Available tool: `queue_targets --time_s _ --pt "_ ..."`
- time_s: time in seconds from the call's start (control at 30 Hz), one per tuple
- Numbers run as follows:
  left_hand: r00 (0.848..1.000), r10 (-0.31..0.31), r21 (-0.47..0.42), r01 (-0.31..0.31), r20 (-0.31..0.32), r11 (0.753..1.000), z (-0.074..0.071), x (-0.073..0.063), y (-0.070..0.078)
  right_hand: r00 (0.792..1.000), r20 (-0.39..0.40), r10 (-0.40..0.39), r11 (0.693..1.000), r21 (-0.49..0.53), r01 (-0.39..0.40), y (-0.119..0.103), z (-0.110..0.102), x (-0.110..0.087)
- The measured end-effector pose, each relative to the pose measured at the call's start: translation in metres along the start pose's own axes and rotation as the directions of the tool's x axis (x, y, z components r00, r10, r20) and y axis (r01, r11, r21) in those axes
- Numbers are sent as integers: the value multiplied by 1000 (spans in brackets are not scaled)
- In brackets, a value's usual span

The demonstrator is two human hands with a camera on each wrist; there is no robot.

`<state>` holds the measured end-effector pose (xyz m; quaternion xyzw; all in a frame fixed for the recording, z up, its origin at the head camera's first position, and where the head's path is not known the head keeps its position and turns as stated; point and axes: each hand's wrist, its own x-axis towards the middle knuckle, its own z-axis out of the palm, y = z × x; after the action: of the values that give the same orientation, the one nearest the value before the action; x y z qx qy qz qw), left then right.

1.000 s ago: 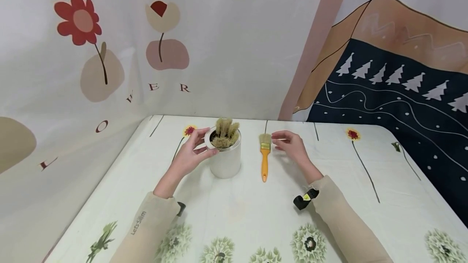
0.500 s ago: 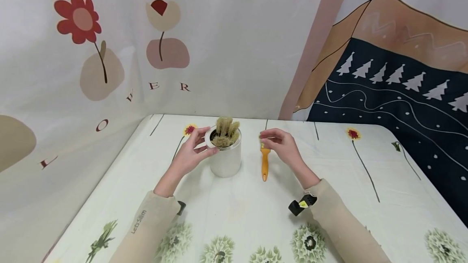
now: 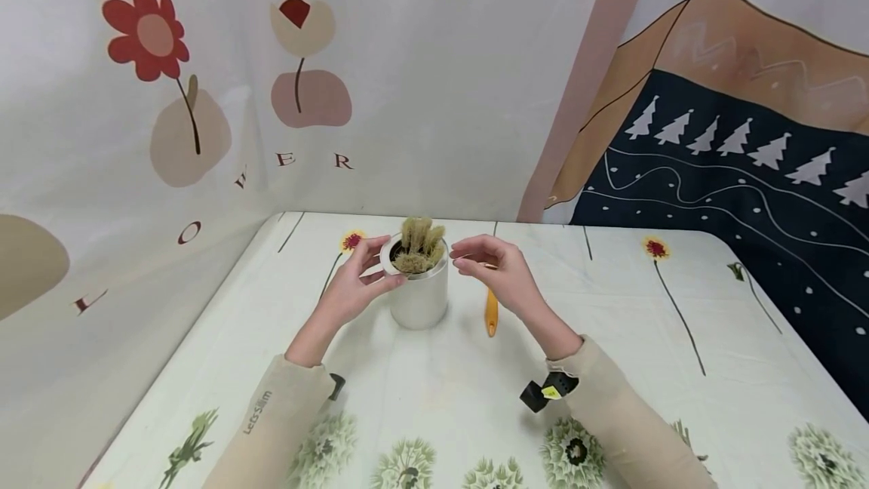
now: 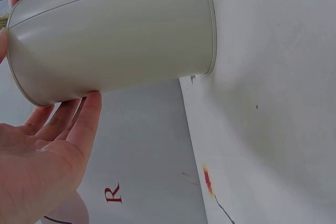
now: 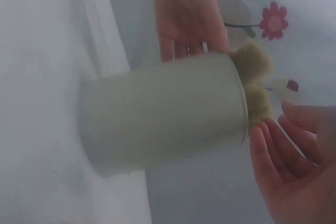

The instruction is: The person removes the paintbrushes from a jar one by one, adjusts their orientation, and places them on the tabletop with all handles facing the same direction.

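A white cylindrical canister [image 3: 419, 304] stands upright on the table, with several tan bristle tufts [image 3: 419, 236] sticking out of its top. The left hand [image 3: 353, 285] holds the canister by its left side near the rim, thumb in front and fingers behind. At the canister's right rim is the right hand [image 3: 498, 270], with nothing visible between its thumb and loosely bent fingers. In the right wrist view its fingertips [image 5: 258, 129] are right beside the rim and the tufts. A paintbrush [image 3: 491, 315] lies on the table below the right hand, which hides its bristle end.
The table [image 3: 434, 391] has a white cloth printed with flowers. Behind it hangs a pale curtain [image 3: 421, 96], and a dark patterned cloth [image 3: 733, 164] hangs at the right. A black wrist device [image 3: 546, 391] sits on the right wrist.
The right hand has moved left, from beside the paintbrush's bristles, over them, to the canister's right rim. The left hand, canister and paintbrush have stayed in place.
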<state>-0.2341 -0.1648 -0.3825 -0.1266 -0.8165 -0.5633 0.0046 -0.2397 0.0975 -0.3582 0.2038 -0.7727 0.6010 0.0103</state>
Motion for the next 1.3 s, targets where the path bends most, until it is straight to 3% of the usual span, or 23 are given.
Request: queue_targets --time_s 0.37,0.6,0.83,1.3 --pt "1000 4 14 -5 7 1000 -1 0 -2 992 46 -120 993 25 119 -15 24 2" --pt "1000 6 40 -6 15 999 -2 0 -2 967 61 -248 954 -158 255 -17 38 6" --pt "1000 4 25 -4 15 1000 -2 -2 0 948 59 -312 901 -298 315 -18 47 9" --pt "1000 -7 44 7 3 999 -2 -2 -1 923 -63 -379 911 -202 360 -22 40 13"
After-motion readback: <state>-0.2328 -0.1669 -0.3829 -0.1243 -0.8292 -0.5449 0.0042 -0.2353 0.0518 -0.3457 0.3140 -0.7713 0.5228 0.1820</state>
